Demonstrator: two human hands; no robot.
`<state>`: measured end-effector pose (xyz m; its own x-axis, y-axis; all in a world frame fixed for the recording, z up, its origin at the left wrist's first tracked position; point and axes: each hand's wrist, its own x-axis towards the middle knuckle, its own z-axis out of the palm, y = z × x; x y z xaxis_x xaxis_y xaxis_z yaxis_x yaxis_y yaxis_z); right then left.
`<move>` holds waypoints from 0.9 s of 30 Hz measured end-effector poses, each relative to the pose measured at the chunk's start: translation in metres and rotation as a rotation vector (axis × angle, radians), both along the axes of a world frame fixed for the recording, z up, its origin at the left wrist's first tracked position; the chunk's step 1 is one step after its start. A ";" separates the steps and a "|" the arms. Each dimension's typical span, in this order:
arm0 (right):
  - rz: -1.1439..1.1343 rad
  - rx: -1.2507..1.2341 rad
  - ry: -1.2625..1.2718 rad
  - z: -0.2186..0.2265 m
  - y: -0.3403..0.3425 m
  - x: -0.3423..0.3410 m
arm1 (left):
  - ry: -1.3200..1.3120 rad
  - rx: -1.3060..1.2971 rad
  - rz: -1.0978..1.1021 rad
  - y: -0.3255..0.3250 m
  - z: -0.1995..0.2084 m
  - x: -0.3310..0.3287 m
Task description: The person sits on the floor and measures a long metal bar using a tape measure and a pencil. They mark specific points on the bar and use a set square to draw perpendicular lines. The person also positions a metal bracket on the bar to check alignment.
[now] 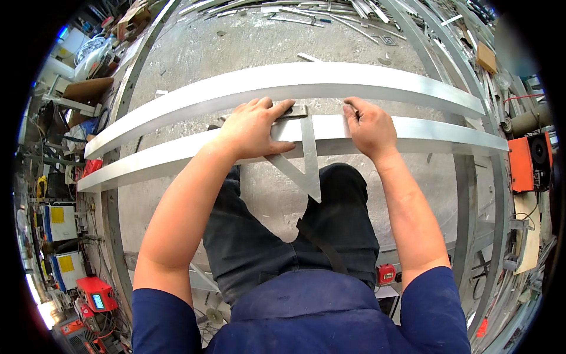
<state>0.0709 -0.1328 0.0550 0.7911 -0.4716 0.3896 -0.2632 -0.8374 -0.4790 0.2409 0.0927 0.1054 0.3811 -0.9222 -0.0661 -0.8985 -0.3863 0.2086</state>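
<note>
- Workpiece location: the near metal bar (436,131) lies crosswise in front of the seated or crouching person, over the knees. The far metal bar (295,76) lies roughly parallel beyond it, with a gap between the two. Both span from the left steel rail (137,68) to the rails at the right, above the concrete floor (194,59).
- Completed, as judged from here: both bars are laid out, and the triangular square (311,159) is seated on the near bar. Its straight blade crosses the bar; its pointed corner projects toward the person.
- Outstanding, as judged from here: the work appears to be at the layout stage. No scribed line can be made out beside the blade, and no cut or joint is visible there. Marking along the edge seems to remain.
- Left hand (252,128): partly spread, thumb well apart from the fingers. It straddles the near bar, fingers over the thick stock on the far side and thumb toward the near side, gripping the square against the bar.
- Right hand (375,127): closed, fingers curled, thumb against the index finger. It is at the near bar's far edge, just right of the blade. Whether a slim marking tool is pinched there cannot be told.
</note>
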 end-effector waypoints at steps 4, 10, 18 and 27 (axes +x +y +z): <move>0.006 -0.015 -0.003 -0.001 0.002 0.001 | -0.016 -0.014 0.009 0.002 -0.007 0.000; -0.003 -0.027 -0.006 -0.008 -0.002 0.002 | -0.042 -0.011 0.016 0.000 -0.010 0.000; 0.010 -0.057 -0.018 -0.012 -0.002 0.003 | -0.071 0.000 0.027 0.001 -0.014 -0.001; 0.024 -0.029 -0.006 -0.007 -0.001 0.002 | -0.086 0.007 0.025 0.001 -0.014 -0.002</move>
